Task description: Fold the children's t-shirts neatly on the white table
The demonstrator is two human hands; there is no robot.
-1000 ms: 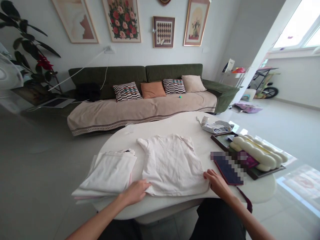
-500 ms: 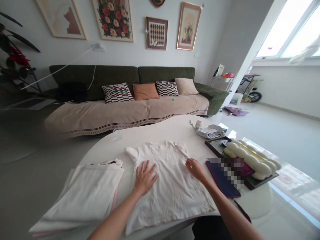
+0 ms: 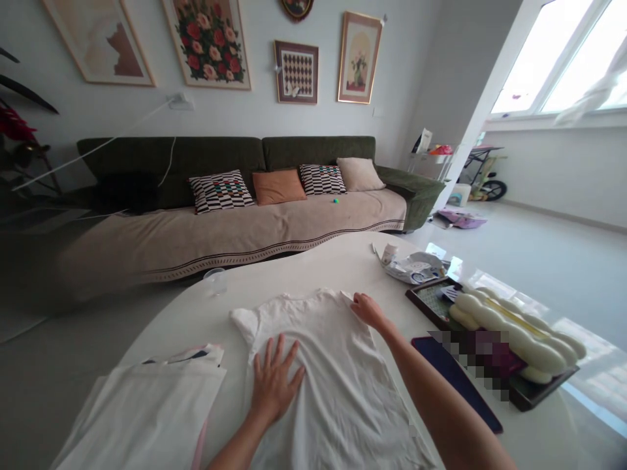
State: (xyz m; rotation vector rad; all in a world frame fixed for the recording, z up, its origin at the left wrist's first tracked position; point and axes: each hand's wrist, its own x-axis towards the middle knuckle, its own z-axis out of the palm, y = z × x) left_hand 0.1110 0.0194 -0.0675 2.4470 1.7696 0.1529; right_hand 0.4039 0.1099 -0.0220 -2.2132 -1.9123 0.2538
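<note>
A white T-shirt (image 3: 328, 365) lies spread on the white table, its neckline toward the sofa and some wrinkles across its front. Flat on its left half, with fingers spread, rests my left hand (image 3: 275, 378). My right hand (image 3: 366, 309) has its fingers closed on the shirt's right sleeve at the shoulder; the fingertips are partly hidden. Left of the shirt lies a stack of folded white clothes (image 3: 147, 411) with pink and dark edges showing.
Right of my forearm are a dark blue tablet-like slab (image 3: 455, 378) and a tray (image 3: 426, 307) holding a puffy cream cushion-like object (image 3: 519, 326). Farther back lie a crumpled plastic packet (image 3: 416, 266) and a small white bottle (image 3: 390, 253). A clear cup (image 3: 215, 282) stands at the far left edge.
My right hand has moved up along the shirt's right side to the sleeve. My left hand stays flat on the shirt. The view has tilted and come closer to the table.
</note>
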